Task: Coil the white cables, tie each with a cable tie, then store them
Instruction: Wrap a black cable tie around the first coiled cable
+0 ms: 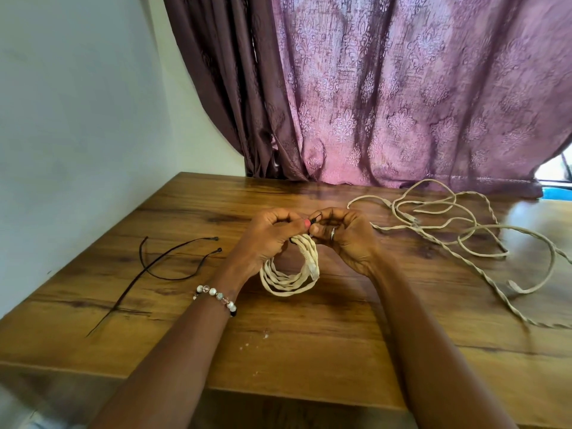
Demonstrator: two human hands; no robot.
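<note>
**Two hands closing a tie at the top of the coil**

Both grips were narrow: left hand (272,233) and right hand (343,233) pinched a black cable tie (316,218) atop the coiled white cable (291,270), held just above the worktop (309,351). Light and springy, the loops probably needed pinching where bunched. Loose cables (464,239) lay right; spare ties (167,261) left.

No readable text

We find no lettering, label, brand, number or sign anywhere in the head view that we can read.
</note>
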